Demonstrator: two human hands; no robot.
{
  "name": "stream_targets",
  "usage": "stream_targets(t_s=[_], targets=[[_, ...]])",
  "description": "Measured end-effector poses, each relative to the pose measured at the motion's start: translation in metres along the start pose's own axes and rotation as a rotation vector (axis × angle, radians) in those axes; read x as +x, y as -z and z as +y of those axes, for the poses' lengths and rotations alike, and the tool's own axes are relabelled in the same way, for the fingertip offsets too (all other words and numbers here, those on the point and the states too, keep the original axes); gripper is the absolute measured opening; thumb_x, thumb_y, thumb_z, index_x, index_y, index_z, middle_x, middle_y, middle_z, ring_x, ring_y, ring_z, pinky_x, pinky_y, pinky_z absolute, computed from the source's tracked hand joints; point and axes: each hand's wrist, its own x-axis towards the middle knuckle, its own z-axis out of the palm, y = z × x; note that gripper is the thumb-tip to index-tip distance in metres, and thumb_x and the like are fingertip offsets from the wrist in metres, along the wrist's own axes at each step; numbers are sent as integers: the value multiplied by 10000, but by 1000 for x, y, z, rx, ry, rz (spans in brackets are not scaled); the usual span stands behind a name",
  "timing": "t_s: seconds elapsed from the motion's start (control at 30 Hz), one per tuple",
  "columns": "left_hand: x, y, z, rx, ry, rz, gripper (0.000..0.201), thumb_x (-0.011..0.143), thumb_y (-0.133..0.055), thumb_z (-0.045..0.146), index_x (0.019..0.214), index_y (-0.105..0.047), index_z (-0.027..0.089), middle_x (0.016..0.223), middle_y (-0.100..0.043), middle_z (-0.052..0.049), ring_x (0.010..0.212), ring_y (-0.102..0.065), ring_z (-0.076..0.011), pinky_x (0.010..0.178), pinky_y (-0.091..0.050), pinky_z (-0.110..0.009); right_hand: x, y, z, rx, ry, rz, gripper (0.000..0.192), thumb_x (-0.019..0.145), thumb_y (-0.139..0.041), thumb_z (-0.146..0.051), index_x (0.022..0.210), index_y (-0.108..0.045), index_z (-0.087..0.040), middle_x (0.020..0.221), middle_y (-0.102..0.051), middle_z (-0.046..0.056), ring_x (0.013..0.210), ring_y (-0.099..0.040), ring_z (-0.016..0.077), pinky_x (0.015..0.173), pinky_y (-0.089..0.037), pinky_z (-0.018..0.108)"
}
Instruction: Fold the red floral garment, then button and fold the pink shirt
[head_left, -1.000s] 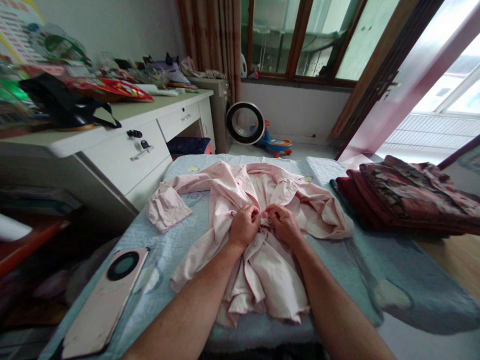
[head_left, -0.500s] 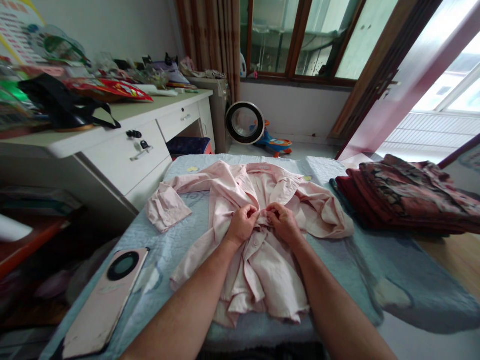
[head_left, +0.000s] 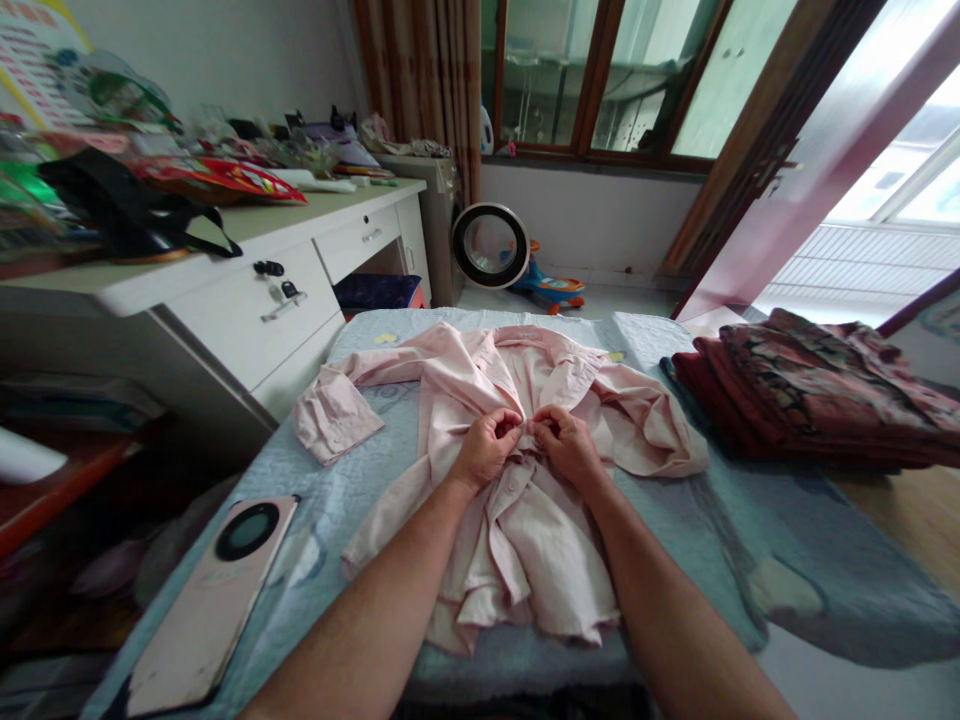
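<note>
— What takes up the most room?

— The bed (head_left: 679,530) with its pale blue quilt, running from the near edge up toward the window wall. On its right side lies a stack of dark red patterned cloth (head_left: 817,395); along the left stands a white desk (head_left: 247,290).

— And in the middle?

— A pink shirt (head_left: 517,520) spread on the quilt, collar away from the person, one sleeve thrown out to the left. Its front panels are rumpled toward the near edge.

— Anything smaller?

— A pink phone (head_left: 206,600) lies flat at the quilt's near left corner, well apart from the shirt.

— The hands?

— The left hand (head_left: 487,448) and right hand (head_left: 568,443) meet at the shirt's front opening, each with fingers pinched shut on an edge of the fabric, knuckles almost touching.

— Any change from half a second back?

— Very little. Both hands have stayed on the same spot; the fingertips have drawn slightly closer. The shirt, phone and cloth stack lie as they did.
</note>
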Motion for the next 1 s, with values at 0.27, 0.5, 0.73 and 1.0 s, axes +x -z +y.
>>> stream_targets(t_s=[0.27,0.5,0.73,1.0], targets=[[0,-5,-3,250,-82,66,142,813,-645,310,819,-652,169,728,-646,-13,653,-554,-122,629,-439,-220,0,1,-1,17,-22,-9,126,815,-579,-321,818,-633,-207,654,-620,-13,579,-531,129,560,-407,213],[0,-4,-3,284,-41,51,259,844,-619,422,764,-616,175,688,-618,2,622,-520,-118,605,-411,-221,0,0,-2,21,-21,-6,116,813,-576,-306,813,-632,-205,641,-610,-17,573,-526,127,564,-409,213],[2,0,0,-41,84,36,205,792,-623,335,852,-678,147,733,-626,1,654,-518,-115,619,-427,-215,-1,0,-3,29,-29,-7,138,824,-575,-336,807,-628,-211,638,-617,-13,564,-519,129,540,-390,213],[4,-2,0,-284,240,79,389,730,-653,345,1055,-692,135,689,-573,23,562,-440,-84,501,-404,-193,-1,0,-5,25,-22,-1,133,815,-564,-321,795,-623,-203,598,-584,-28,542,-497,119,526,-363,213]])
